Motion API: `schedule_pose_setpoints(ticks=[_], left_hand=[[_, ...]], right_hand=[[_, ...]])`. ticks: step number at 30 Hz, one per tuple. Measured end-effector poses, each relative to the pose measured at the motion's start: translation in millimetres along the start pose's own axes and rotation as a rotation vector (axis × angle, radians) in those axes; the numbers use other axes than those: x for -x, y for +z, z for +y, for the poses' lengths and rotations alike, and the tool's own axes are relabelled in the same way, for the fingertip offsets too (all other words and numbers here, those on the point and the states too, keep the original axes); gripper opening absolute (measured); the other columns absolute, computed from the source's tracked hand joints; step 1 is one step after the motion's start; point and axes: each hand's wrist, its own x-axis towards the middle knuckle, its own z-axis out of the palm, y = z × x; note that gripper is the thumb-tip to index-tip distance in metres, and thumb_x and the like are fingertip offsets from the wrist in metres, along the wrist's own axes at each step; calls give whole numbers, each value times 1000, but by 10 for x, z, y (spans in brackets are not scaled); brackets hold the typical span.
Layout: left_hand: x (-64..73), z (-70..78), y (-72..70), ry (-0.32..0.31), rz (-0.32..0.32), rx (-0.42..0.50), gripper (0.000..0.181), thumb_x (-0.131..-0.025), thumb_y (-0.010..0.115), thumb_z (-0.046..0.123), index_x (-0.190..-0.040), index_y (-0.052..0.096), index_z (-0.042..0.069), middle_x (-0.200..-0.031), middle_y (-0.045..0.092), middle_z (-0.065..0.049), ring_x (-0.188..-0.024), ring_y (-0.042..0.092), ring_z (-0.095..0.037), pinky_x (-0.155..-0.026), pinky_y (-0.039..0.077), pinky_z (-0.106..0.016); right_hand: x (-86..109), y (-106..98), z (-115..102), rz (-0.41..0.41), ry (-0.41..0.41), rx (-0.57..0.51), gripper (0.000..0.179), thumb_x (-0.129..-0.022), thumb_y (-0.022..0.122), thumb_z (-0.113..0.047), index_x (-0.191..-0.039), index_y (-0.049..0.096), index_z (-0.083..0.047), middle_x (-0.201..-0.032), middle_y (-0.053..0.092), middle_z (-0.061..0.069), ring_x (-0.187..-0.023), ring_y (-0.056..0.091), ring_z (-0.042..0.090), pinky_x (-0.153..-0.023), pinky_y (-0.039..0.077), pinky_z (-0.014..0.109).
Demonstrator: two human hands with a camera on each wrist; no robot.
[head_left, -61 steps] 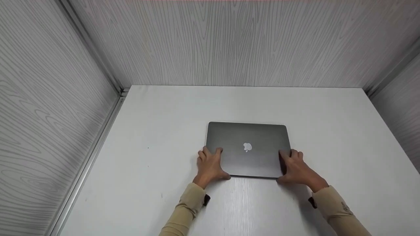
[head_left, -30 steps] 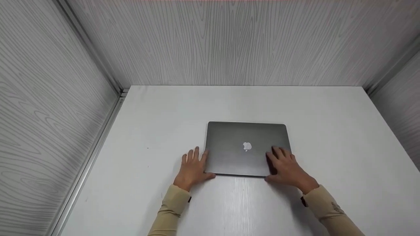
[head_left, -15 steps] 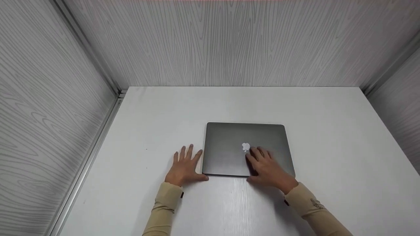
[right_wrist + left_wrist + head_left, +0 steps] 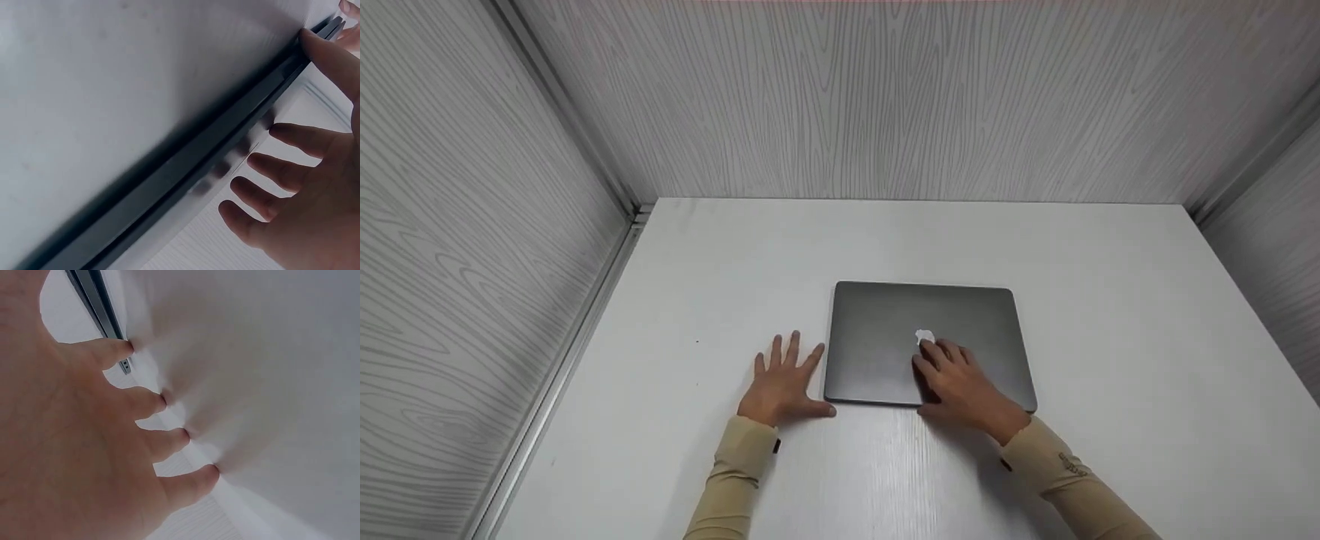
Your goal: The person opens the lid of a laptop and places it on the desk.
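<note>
Lately I had drawn the left hand (image 4: 780,391) off the laptop (image 4: 870,337), whose near corners both hands had framed two seconds earlier; now its fingertips rested on the worktop (image 4: 720,262), spread wide, that grip apart and holding nothing, the thumb just beside the laptop's lower-left corner, though whether it touched I could not tell. Meanwhile the right hand (image 4: 964,386) had slid inward from the right edge, and its fingers rested on the lid with the thumb (image 4: 332,59) at the near edge; that grip, too, stood apart rather than clamped. The laptop had hardly shifted: flat and closed, just below and right of the middle of the head frame. To my judgement, this left contact with it mainly to the right hand, near the middle of that edge. As for branding, a pale apple logo (image 4: 923,334) sat on the lid, partly hidden by the right fingertips, and I saw no lettering there. On the right sleeve (image 4: 1039,450), lower right of the frame, was a dark mark (image 4: 1072,465) too small to read.
</note>
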Motion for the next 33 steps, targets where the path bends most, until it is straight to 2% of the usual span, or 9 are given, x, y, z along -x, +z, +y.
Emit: schedule_pose_setpoints(ticks=[4, 11, 15, 21, 27, 33], left_hand=[[-6, 24, -7, -5, -2, -5, 99, -79, 83, 52, -159, 37, 15, -165, 14, -26, -150, 8, -50, -114, 15, -69], [54, 55, 4, 5, -2, -11, 91, -84, 80, 49, -157, 40, 13, -164, 17, -26, -149, 11, -51, -114, 17, -68], [106, 86, 29, 14, -11, -7, 86, -86, 77, 47, -156, 41, 11, -164, 19, -26, -149, 12, -50, -114, 19, -67], [198, 159, 13, 27, -32, 1, 91, -84, 81, 42, -155, 39, 4, -162, 23, -26, -148, 17, -50, -113, 22, -66], [324, 270, 20, 43, -27, -36, 96, -81, 84, 41, -152, 38, -5, -160, 29, -26, -147, 24, -48, -112, 26, -65], [476, 432, 93, 55, -7, -141, 99, -79, 83, 47, -148, 42, -10, -159, 32, -25, -146, 28, -45, -110, 31, -63]], right_hand=[[-1, -11, 14, 1, -6, -2, 73, -77, 90, -31, -130, 59, 9, -136, 53, 31, -122, 50, 48, -94, 46, 61], [-11, -1, 26, 48, -43, 48, 73, -75, 91, -35, -127, 62, 6, -132, 57, 26, -117, 53, 45, -90, 48, 59], [-12, 5, 16, 48, -54, 57, 71, -75, 91, -35, -126, 62, 4, -131, 59, 22, -118, 54, 42, -89, 49, 57], [1, -12, 12, 57, -60, 20, 66, -77, 89, -35, -124, 64, 5, -132, 60, 20, -117, 56, 41, -85, 52, 56], [27, -33, 5, 119, -80, -50, 61, -76, 90, -28, -120, 67, 7, -128, 62, 21, -114, 60, 41, -81, 54, 57], [56, -48, 7, 175, -74, -66, 52, -75, 92, -24, -114, 71, 3, -118, 65, 15, -106, 63, 36, -77, 56, 55]])
